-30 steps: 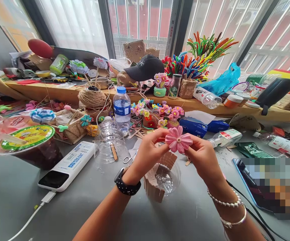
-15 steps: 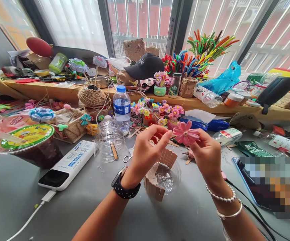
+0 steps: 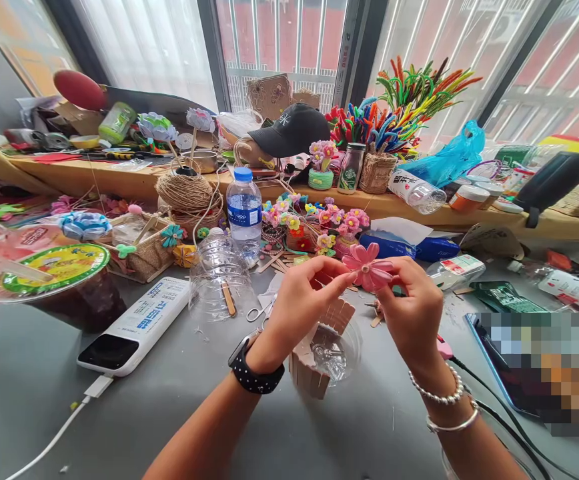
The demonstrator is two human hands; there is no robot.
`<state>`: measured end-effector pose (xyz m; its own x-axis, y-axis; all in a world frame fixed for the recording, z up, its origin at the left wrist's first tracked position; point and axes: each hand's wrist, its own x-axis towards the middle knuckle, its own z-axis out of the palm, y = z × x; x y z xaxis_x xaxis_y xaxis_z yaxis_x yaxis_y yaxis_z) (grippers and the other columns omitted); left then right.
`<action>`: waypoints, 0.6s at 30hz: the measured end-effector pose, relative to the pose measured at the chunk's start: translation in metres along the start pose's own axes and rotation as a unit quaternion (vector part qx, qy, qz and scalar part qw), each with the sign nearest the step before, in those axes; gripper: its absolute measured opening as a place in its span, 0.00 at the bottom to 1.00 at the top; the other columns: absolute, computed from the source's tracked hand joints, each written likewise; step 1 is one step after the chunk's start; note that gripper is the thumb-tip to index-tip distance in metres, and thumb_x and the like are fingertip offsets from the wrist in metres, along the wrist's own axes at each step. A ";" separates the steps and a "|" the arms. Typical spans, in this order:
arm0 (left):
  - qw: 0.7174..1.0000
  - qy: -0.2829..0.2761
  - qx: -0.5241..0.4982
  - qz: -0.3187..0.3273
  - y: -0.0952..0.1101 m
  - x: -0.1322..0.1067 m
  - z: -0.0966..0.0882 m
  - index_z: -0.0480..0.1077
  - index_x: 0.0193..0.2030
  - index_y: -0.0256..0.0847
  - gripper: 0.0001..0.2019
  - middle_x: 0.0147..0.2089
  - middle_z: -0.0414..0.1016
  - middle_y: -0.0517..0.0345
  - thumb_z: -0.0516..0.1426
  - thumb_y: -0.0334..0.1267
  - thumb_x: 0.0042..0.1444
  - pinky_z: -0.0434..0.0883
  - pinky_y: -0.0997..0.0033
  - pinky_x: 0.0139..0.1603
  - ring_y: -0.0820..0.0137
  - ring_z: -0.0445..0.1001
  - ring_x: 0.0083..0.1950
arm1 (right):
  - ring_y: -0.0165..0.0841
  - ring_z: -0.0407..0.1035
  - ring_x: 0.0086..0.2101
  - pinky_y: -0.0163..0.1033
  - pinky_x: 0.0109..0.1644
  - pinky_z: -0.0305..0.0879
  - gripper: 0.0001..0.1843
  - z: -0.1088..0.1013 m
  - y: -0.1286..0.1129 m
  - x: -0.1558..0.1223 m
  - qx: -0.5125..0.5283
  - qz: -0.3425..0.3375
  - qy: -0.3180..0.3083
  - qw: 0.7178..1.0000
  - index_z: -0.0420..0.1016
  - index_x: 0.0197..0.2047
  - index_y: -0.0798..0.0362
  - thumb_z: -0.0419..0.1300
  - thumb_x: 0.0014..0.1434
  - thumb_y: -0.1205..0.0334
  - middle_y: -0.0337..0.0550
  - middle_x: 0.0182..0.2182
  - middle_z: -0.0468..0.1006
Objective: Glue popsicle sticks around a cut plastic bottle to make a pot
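Dotted black watchband (image 3: 258, 376), beaded bracelet (image 3: 442, 399), silver bangle (image 3: 452, 427)

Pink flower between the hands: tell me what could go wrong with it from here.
The petals might crease or pull loose: the right hand grips the pink flower by its edge, and the fingertips of the left hand are at the opposite side.

If the grip slipped, the flower could fall, since it is held up off the table.

A lowered hand might bump the stick-sided container, which sits close below.
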<state>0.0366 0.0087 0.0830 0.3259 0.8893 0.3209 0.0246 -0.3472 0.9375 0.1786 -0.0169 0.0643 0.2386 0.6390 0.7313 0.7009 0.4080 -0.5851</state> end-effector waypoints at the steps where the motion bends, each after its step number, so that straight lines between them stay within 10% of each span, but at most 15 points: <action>1: 1.000 0.001 -0.014 -0.012 0.000 0.000 0.000 0.70 0.30 0.36 0.08 0.28 0.74 0.57 0.59 0.40 0.48 0.68 0.76 0.29 0.74 0.71 0.29 | 0.28 0.63 0.26 0.34 0.29 0.60 0.07 0.000 -0.001 0.000 -0.018 -0.016 0.007 1.000 0.70 0.28 0.52 0.56 0.53 0.59 0.39 0.26 0.72; 18: 0.995 0.087 -0.049 -0.021 0.002 0.002 -0.002 0.73 0.26 0.35 0.07 0.24 0.76 0.57 0.61 0.38 0.45 0.72 0.76 0.27 0.73 0.73 0.25 | 0.28 0.65 0.29 0.35 0.33 0.62 0.07 -0.019 -0.004 0.009 0.031 0.035 0.005 0.999 0.72 0.28 0.51 0.57 0.53 0.58 0.38 0.27 0.72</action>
<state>0.0355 0.0106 0.0856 0.1586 0.9435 0.2910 -0.0611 -0.2848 0.9566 0.1912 -0.0253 0.0796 0.2923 0.6615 0.6907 0.6388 0.4024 -0.6557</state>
